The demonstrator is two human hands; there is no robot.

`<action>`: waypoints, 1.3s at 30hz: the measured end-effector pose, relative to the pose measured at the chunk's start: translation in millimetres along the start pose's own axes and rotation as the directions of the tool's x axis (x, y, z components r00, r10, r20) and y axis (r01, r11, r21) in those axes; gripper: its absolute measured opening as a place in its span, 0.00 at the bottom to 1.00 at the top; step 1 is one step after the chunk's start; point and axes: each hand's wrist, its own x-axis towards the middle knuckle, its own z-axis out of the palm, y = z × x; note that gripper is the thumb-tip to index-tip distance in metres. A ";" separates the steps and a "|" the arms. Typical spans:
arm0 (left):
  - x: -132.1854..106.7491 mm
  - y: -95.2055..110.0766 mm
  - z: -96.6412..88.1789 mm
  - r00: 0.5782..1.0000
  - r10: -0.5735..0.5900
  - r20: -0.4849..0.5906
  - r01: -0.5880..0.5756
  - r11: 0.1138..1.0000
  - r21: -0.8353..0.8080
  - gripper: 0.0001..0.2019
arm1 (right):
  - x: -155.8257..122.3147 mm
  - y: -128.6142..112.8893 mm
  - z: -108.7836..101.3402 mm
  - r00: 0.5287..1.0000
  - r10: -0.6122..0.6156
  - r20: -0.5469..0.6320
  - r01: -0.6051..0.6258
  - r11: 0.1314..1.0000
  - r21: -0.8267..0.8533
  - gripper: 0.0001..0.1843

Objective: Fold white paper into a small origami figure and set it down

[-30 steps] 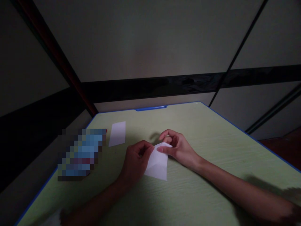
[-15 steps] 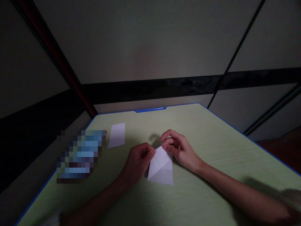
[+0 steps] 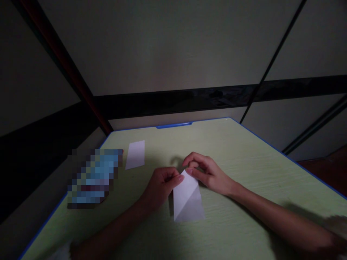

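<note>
When compared with the view from 0.5 s earlier, note the creased white paper (image 3: pixel 187 202) slightly turned, with the lower edge now farther toward the bottom of the view. Note also the diagonal crease, running from the lower left corner up to the right side, now plainer between a lighter and a darker face. Locate the paper between the 2 hands, over the blue-edged table (image 3: pixel 249 162), tip pointing away; cannot tell contact of the lower edge with the tabletop. For the left hand (image 3: pixel 162 184), see thumb and curled index finger closed in a pinch on the left edge, near the tip. For the right hand (image 3: pixel 213 176), see thumb laid just beside the tip, index finger arched clear, remaining fingers loosely curled; cannot tell any hold behind the paper. Compare the 2 thumbs, now closer together than before. Judge from this a more shared control of the tip, with the lower part left free. To the left, see 1 flat white sheet (image 3: pixel 135 155) and, farther left, a pixelated item (image 3: pixel 97 177), details unreadable.
</note>
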 end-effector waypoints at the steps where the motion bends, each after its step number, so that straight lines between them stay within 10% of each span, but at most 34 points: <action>1: 0.1 0.0 -0.2 1.000 -0.014 -0.003 0.013 1.000 -0.016 0.14 | 0.1 0.3 -0.8 1.000 0.001 -0.007 -0.001 1.000 0.025 0.04; 13: 0.7 3.4 -2.4 0.989 -0.079 -0.124 0.058 0.985 -0.164 0.14 | 7.4 8.3 -11.5 0.960 0.061 -0.273 0.046 0.929 0.368 0.06; 19: 2.0 2.7 -2.8 0.985 -0.101 -0.141 0.070 0.976 -0.204 0.15 | 8.0 10.0 -8.5 0.992 0.053 -0.115 -0.003 0.919 0.395 0.07; 31: -1.2 2.4 0.3 0.999 -0.031 -0.010 0.030 0.996 -0.082 0.14 | 1.5 4.3 2.0 0.913 -0.352 -0.205 0.291 0.916 -0.276 0.05; 39: -0.9 1.3 1.3 1.000 0.011 -0.028 -0.012 1.000 -0.021 0.13 | -1.2 0.7 5.8 0.883 -0.426 -0.195 0.343 0.871 -0.351 0.09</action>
